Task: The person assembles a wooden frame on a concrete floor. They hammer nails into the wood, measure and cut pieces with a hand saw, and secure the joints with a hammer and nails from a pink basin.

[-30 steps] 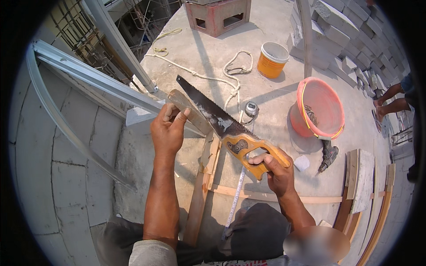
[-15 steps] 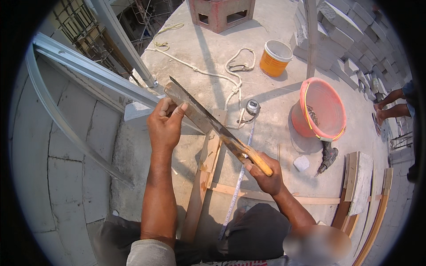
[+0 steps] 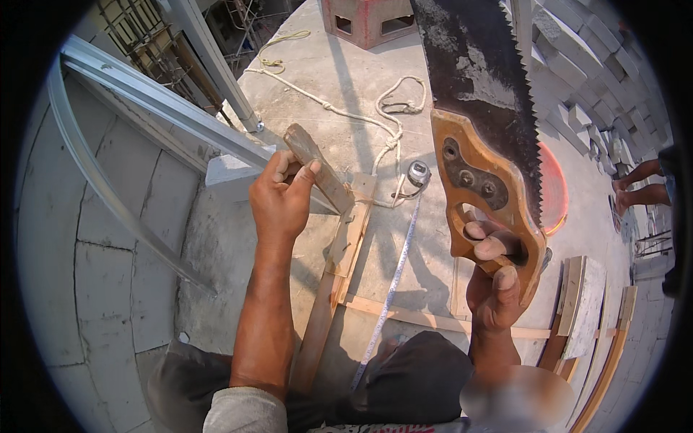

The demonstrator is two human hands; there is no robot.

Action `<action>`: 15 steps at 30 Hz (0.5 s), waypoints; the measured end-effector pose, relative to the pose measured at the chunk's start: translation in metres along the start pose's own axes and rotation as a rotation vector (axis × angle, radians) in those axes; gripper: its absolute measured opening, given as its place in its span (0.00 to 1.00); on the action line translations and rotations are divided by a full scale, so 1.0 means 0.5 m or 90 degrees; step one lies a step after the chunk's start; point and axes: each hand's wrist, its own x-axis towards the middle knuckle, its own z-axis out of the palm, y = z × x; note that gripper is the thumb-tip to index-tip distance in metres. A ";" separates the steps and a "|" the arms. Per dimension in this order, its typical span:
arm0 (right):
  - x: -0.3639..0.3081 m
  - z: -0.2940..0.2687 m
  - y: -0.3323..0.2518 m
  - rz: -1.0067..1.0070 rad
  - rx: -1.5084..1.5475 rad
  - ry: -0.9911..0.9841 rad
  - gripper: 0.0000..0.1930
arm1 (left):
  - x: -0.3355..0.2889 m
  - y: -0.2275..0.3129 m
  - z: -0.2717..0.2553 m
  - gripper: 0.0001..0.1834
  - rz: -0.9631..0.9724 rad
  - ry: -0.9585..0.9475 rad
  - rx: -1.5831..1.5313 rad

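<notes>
My right hand grips the wooden handle of a handsaw, raised upright with its dark toothed blade pointing away and the teeth facing right. My left hand is closed, thumb and fingers pinching a short, weathered wood strip. The strip's lower end meets a long wooden batten that slopes down toward my legs, with a shorter wood piece lying along its top. Right of the batten, a tape measure rests on the concrete, its white tape drawn out toward me.
Rope snakes across the floor beyond. A pink bucket is partly hidden behind the saw. Metal channels and a block wall border the left. Wood lengths, stacked blocks and another person's legs are at right.
The handsaw has swung up and right, away from the wood strip, and now stands upright close to view. My left hand keeps its hold on the strip, almost in place.
</notes>
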 end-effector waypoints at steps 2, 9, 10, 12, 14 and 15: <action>-0.022 -0.001 0.024 -0.014 -0.172 -0.090 0.23 | 0.005 -0.004 -0.002 0.09 -0.006 0.010 -0.018; -0.073 -0.032 0.128 0.547 -0.275 -0.023 0.20 | -0.011 0.002 -0.007 0.09 -0.001 -0.019 -0.067; -0.069 -0.037 0.120 0.476 -0.254 -0.046 0.20 | -0.006 -0.001 -0.009 0.10 0.014 -0.005 -0.092; -0.063 -0.033 0.092 0.449 -0.260 -0.049 0.21 | 0.001 -0.013 -0.015 0.10 -0.009 -0.005 -0.094; -0.050 -0.028 0.056 0.354 -0.218 -0.039 0.24 | 0.003 -0.026 -0.019 0.09 -0.031 -0.017 -0.070; -0.042 -0.027 0.042 0.274 -0.196 -0.036 0.24 | 0.005 -0.032 -0.019 0.09 -0.031 -0.021 -0.074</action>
